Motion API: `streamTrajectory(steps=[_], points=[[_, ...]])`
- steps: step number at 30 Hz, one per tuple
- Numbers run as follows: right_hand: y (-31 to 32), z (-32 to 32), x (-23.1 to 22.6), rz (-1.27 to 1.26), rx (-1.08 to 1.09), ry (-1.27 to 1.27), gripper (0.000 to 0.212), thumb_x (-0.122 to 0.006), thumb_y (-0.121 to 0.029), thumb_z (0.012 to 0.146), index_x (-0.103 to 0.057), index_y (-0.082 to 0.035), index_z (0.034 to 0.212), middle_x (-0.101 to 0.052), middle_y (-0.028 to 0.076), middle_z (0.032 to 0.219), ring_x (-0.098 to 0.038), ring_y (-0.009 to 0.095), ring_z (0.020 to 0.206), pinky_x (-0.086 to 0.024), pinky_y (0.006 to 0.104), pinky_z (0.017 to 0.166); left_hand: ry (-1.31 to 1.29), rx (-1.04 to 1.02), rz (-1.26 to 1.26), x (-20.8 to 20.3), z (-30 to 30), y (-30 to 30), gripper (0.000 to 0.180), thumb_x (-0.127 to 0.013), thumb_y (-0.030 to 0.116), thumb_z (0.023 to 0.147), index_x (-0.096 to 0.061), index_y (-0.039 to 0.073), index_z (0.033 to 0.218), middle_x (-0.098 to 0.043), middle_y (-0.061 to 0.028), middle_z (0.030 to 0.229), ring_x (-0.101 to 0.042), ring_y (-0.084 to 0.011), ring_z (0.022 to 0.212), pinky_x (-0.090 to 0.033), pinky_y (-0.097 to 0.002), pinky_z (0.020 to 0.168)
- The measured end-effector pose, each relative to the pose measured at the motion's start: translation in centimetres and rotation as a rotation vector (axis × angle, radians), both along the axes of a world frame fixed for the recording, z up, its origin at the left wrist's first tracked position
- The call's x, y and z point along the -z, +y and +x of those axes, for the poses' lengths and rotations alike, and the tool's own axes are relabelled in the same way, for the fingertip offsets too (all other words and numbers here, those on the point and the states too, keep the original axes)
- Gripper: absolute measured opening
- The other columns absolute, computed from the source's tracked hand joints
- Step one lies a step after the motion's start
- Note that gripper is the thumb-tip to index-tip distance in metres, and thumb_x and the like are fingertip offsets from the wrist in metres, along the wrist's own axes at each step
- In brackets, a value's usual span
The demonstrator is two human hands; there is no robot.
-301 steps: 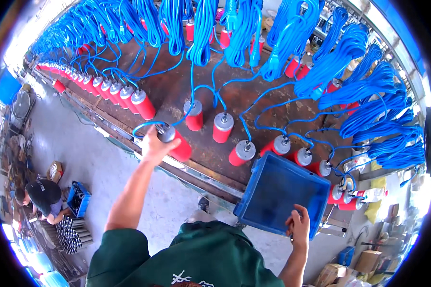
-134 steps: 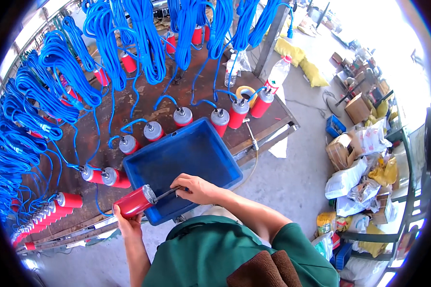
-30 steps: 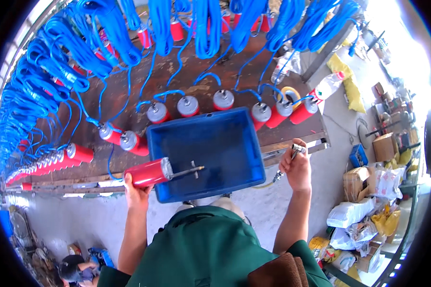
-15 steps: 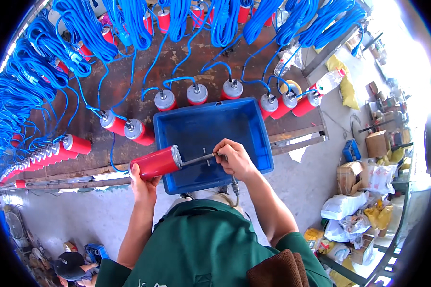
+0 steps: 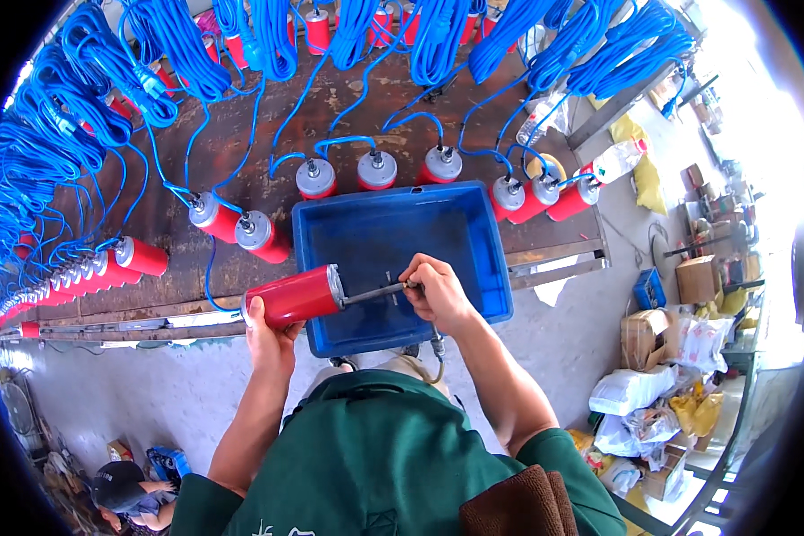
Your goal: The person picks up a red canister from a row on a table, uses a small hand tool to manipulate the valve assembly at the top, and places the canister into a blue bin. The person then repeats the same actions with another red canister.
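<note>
My left hand (image 5: pixel 270 338) is closed round the lower end of a red cylinder (image 5: pixel 293 299) with a silver end cap, held tilted over the left edge of a blue plastic tub (image 5: pixel 375 347). In my right hand (image 5: pixel 436 293) is a tool with a thin metal rod (image 5: pixel 372 294). The rod's tip meets the cylinder's capped end; whether it enters the cap I cannot tell. Below this hand hangs a hose with a metal coupling (image 5: pixel 439 347); its link to the tool is hidden by my hand. A short thin bar (image 5: pixel 395 297) shows beside the rod.
Several red cylinders (image 5: pixel 377 170) with blue cables stand round the tub on a worn brown table (image 5: pixel 241 165). Coiled blue cables (image 5: pixel 348 31) line its far and left sides. Bags and boxes (image 5: pixel 634 393) are piled at right. Another person (image 5: pixel 125 491) is at lower left.
The view has shifted slightly, so the table and tub sit a little differently in the picture. Both hands keep their hold, with the rod still at the cylinder's capped end.
</note>
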State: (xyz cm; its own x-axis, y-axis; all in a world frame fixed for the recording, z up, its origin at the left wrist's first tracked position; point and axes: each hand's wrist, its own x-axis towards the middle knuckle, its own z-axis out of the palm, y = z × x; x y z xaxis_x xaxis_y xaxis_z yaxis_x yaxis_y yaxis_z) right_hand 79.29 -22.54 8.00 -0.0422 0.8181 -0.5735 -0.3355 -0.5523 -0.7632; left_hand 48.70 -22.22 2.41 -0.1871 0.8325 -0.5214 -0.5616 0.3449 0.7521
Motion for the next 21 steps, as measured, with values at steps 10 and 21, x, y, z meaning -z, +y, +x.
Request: streamTrajectory(steps=[10,21], points=[[-0.3,1.2,0.5,0.028,-0.047,0.048,0.014,-0.046,-0.005,0.099,-0.059,-0.003,0.103,-0.051,0.005,0.076,-0.038,0.009,0.055,-0.031,0.0251,0.046,0.0,-0.027,-0.002,0.1,0.1,-0.1,0.068,-0.067,0.056,0.101,-0.051,0.007,0.145,-0.068,-0.0167,0.135,-0.071,-0.0329,0.12,-0.065,-0.045,0.094],[-5.0,19.4,-9.7,0.649,0.394,-0.188,0.045,-0.055,-0.045,0.111,-0.055,-0.006,0.132,-0.069,0.018,0.095,-0.068,0.027,0.072,-0.06,0.0415,0.072,0.349,-0.009,0.213,-0.1,5.2,-1.0,0.065,-0.082,0.016,0.094,-0.045,0.003,0.146,-0.065,-0.016,0.129,-0.073,-0.0313,0.113,-0.069,-0.0454,0.082]])
